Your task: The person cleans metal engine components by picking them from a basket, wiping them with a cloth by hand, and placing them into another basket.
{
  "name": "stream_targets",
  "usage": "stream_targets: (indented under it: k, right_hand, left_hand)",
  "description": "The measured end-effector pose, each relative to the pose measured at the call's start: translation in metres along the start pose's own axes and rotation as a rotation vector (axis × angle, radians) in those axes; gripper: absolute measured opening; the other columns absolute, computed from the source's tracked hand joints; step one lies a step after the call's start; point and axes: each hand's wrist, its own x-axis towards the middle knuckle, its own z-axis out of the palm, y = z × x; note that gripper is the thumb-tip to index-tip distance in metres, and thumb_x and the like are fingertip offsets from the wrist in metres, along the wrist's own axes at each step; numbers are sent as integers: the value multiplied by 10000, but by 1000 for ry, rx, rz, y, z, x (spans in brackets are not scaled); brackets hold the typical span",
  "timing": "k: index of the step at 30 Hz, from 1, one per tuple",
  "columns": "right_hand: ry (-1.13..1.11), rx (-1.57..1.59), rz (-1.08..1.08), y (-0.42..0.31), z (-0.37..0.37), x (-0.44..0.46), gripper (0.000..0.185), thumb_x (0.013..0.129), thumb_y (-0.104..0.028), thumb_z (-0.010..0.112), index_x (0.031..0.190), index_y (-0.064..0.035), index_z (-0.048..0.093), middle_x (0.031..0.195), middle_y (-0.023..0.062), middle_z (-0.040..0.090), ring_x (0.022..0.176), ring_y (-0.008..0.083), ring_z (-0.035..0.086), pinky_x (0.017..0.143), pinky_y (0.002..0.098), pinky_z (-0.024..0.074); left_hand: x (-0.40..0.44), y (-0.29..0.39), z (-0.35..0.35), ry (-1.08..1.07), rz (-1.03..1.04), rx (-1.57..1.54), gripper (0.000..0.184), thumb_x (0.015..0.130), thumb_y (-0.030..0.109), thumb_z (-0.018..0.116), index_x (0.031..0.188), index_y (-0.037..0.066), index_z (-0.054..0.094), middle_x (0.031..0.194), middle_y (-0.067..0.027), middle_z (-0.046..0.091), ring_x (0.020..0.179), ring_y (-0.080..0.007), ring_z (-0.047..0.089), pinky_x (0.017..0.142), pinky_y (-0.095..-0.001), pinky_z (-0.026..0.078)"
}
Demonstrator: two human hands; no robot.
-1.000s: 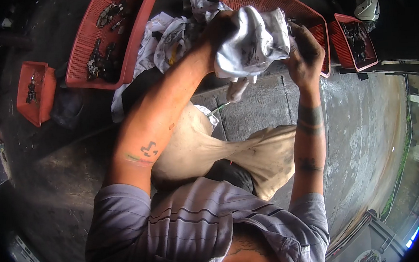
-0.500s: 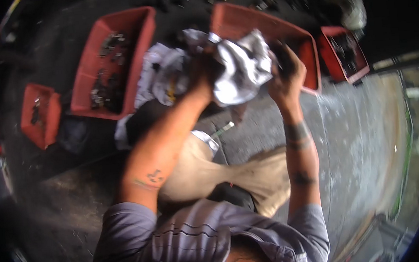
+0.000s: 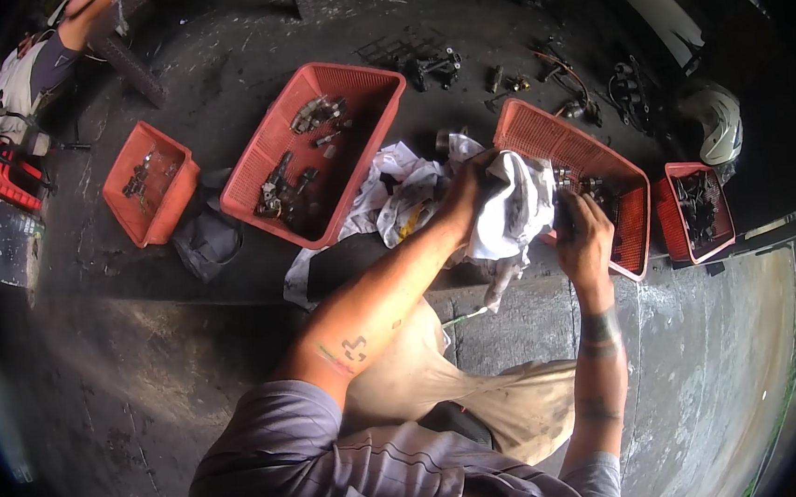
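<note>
The white cloth (image 3: 518,203) is held bunched between the hands, in front of the red basket (image 3: 641,220). By the left hand (image 3: 483,174) it is gripped, the fingertips being hidden; the right hand (image 3: 586,238) is curled beside it, whether anything is pinched cannot be told.

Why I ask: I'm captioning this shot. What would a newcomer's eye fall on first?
Probably the bright white cloth near the middle, bunched in the left hand, with the right hand close beside it. Next come the red baskets of metal parts, notably the large left basket just left of centre. A pale helmet stands out against the dark at far right.
</note>
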Motion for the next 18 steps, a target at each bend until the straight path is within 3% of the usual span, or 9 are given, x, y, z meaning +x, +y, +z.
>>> stream_targets:
  k: [3,6,8,10,12,14,15,16,18]
  right_hand:
    - [64,77,66,-12,4,-2,144,770,-59,643,898,2,615,757,151,608,616,332,588,554,375,472]
    - [97,405,304,-15,14,-4,152,813,-86,638,897,37,605,703,41,593,603,104,534,551,252,444]
    - [74,547,475,-16,12,1,149,851,-93,601,899,47,602,693,-7,558,651,57,483,566,214,419]
    - [59,619,366,-13,17,6,166,846,-90,600,927,54,604,754,39,579,634,87,518,561,237,425]
    - [11,83,97,-30,7,14,188,813,-60,618,960,57,605,830,119,579,637,178,568,585,273,451]
    - [-2,153,125,-30,7,18,240,793,-51,647,1007,50,606,884,180,566,750,290,602,644,348,476]
    - [9,168,103,-32,9,17,247,794,-55,648,1017,42,608,900,181,567,800,299,599,683,357,476]
    - [21,180,86,-32,11,14,254,794,-60,650,1027,35,610,916,182,567,849,308,596,722,367,476]
    - [61,85,-26,-28,16,6,325,796,-10,611,1114,41,573,972,184,591,921,339,590,859,376,459]
  left_hand:
    - [-8,9,4,79,20,-57,248,937,191,410,995,26,586,913,-62,613,838,-154,609,746,-308,513]
    - [7,1,-4,-604,63,-446,294,930,268,416,891,23,574,758,-89,598,755,-187,602,710,-330,506]
    - [-2,16,14,-748,209,-385,242,911,239,472,896,19,572,769,-114,598,742,-199,599,705,-342,502]
    - [-2,-6,-4,-460,153,-177,217,904,197,496,1008,15,554,868,-112,596,812,-202,595,729,-342,504]
    - [-1,-12,5,-98,178,143,328,906,159,508,1197,9,499,1041,-92,582,918,-178,584,782,-326,504]
    - [-20,9,20,-73,15,14,259,918,57,410,1158,31,504,985,-33,578,930,-122,556,837,-257,465]
    - [-2,-7,9,-253,-67,-409,285,934,115,421,1186,31,522,1074,-74,589,941,-119,561,787,-264,473]
    - [-4,-7,13,-55,131,109,305,944,112,376,1200,40,524,1100,-65,588,998,-135,549,846,-254,439]
    - [-26,26,32,93,184,516,330,948,122,355,1224,36,514,1146,-86,582,1048,-172,538,929,-292,402]
